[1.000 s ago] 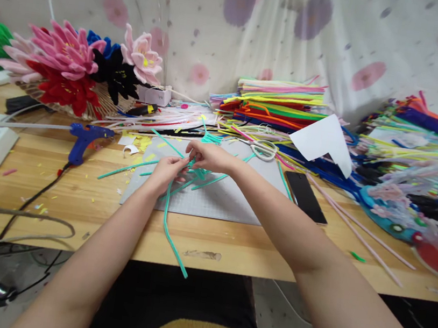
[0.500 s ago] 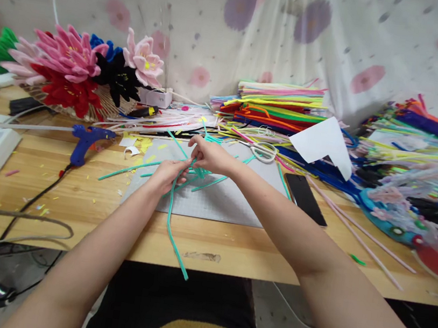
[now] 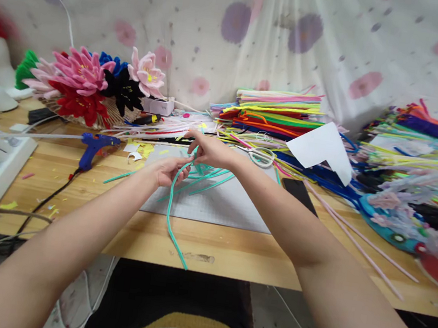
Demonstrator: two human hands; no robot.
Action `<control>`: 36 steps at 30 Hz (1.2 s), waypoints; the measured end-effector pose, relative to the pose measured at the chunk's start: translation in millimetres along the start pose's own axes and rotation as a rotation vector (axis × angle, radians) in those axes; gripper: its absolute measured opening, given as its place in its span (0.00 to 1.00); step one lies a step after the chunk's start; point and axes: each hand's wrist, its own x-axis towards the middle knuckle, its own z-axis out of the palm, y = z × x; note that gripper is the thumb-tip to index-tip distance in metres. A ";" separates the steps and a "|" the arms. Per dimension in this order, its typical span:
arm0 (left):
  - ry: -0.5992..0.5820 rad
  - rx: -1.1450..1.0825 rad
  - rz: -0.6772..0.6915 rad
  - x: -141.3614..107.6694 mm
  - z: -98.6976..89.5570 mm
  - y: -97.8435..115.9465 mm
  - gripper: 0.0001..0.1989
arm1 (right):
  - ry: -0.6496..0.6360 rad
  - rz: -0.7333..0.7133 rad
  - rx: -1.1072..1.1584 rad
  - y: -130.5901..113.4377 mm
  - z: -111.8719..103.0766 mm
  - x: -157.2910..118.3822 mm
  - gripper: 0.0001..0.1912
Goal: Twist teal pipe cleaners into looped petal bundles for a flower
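Note:
Both my hands meet over the grey cutting mat (image 3: 237, 210), holding a teal pipe cleaner (image 3: 170, 206). My left hand (image 3: 170, 170) pinches it between thumb and fingers. Its long free end curves down past the mat to the table's front edge. My right hand (image 3: 209, 152) is closed on it just above the left fingertips, and the exact grip is partly hidden. More teal pipe cleaners (image 3: 212, 182) fan out over the mat behind and below the hands, several of them partly covered by my fingers and wrist.
A blue glue gun (image 3: 93, 149) stands left of the mat. White-handled scissors (image 3: 261, 157), a phone (image 3: 300, 193) and a white paper piece (image 3: 322, 152) lie to the right. Behind are stacked coloured pipe cleaners (image 3: 279, 107) and fuzzy flowers (image 3: 84, 80). A white power strip (image 3: 10, 167) sits far left.
The camera view has shifted a little. My hands stay together on the teal pipe cleaner, and fewer teal strands stick out above and left of them.

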 end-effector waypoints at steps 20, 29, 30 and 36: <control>0.350 0.807 0.602 -9.7 13.6 31.3 0.10 | 0.000 -0.050 -0.004 8.6 -9.7 25.9 0.38; 0.100 0.297 0.276 -6.0 14.1 50.1 0.09 | 0.423 0.010 0.150 18.6 0.0 -3.9 0.17; 0.054 0.148 0.213 -7.2 14.3 50.0 0.09 | 0.540 0.042 0.150 20.3 5.5 -11.3 0.14; -0.305 -0.559 -0.056 -9.8 11.1 33.0 0.07 | 0.545 0.303 0.416 33.2 48.8 -39.1 0.10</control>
